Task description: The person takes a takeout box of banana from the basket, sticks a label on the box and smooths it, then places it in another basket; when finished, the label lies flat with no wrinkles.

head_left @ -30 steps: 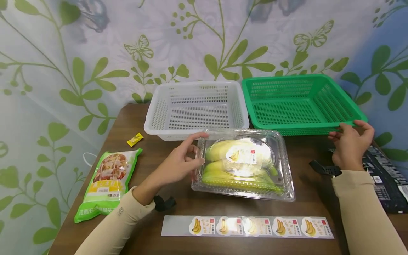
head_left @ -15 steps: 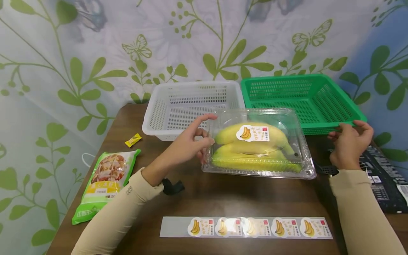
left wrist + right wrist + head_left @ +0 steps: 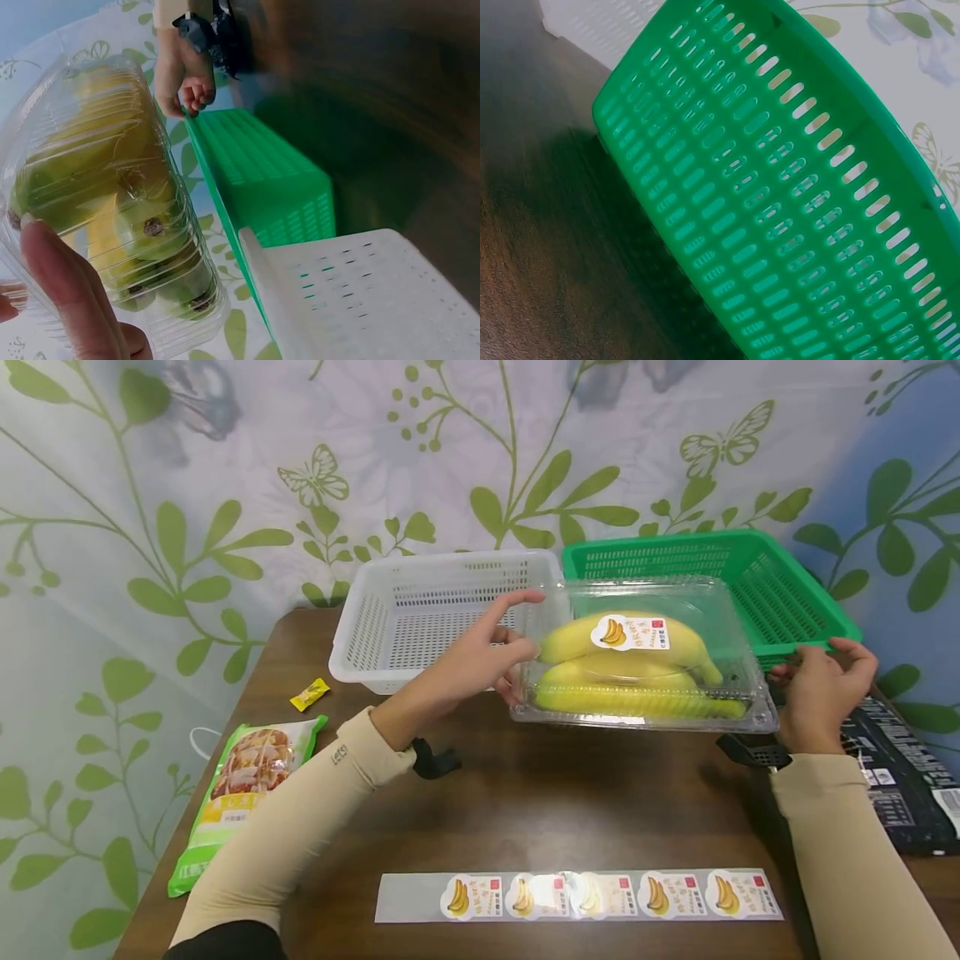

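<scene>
My left hand [image 3: 480, 660] grips the left end of a clear plastic clamshell box [image 3: 547, 697], thumb on the near side. Yellow-green bananas [image 3: 630, 672] lie inside, and a banana label [image 3: 630, 632] is on the lid. Held above the table, the box overlaps the green basket's front rim in the head view. In the left wrist view the banana ends [image 3: 154, 225] show through the ribbed wall. My right hand [image 3: 825, 693] pinches the front right corner of the green plastic basket [image 3: 795, 602]. That basket's slotted wall [image 3: 765, 180] fills much of the right wrist view.
A white basket [image 3: 382, 677] stands left of the green one. A strip of banana stickers [image 3: 412, 897] lies along the near table [image 3: 570, 818]. At left are a green-edged food bag [image 3: 247, 768] and small yellow packet [image 3: 310, 694]; at right, a black package [image 3: 900, 793].
My left hand has lifted the banana box and carried it right and away from me, toward the green basket. The right hand stays at that basket's corner.
</scene>
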Motion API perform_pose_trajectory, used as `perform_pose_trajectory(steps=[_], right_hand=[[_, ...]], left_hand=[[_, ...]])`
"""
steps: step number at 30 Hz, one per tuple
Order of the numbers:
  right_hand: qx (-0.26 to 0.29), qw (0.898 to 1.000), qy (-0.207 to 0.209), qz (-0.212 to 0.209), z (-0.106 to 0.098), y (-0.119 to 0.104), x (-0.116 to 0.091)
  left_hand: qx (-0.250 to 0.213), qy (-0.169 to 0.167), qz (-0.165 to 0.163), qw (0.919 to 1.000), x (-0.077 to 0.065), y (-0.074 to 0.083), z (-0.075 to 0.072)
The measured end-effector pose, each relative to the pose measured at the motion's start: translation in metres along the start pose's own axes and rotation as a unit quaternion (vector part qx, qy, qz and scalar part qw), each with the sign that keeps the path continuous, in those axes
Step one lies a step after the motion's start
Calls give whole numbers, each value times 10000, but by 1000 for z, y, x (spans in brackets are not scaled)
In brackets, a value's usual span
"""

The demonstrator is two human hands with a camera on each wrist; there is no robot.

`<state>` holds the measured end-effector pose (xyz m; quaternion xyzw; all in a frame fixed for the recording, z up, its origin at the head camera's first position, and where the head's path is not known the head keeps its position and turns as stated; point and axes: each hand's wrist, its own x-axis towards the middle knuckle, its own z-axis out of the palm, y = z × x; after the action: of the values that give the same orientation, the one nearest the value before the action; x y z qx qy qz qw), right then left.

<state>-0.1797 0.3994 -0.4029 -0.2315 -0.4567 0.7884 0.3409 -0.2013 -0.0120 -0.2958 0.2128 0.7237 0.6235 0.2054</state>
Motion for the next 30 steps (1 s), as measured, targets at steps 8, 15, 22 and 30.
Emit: perform_pose_trajectory(steps=[8,15,22,30], right_hand=[[68,9999,117,41,1,-4,3],[442,9990,10,6,4,1,5],[358,9993,-17,-67,7,2,5],[231,9997,-2,-19,2,0,6]], left_hand=[[-167,108,90,9998,41,9,2],[-116,351,-118,9992,80,14,9],[-30,434,-336,9985,106,12,17],[-46,374,-474,9982,128,6,26]])
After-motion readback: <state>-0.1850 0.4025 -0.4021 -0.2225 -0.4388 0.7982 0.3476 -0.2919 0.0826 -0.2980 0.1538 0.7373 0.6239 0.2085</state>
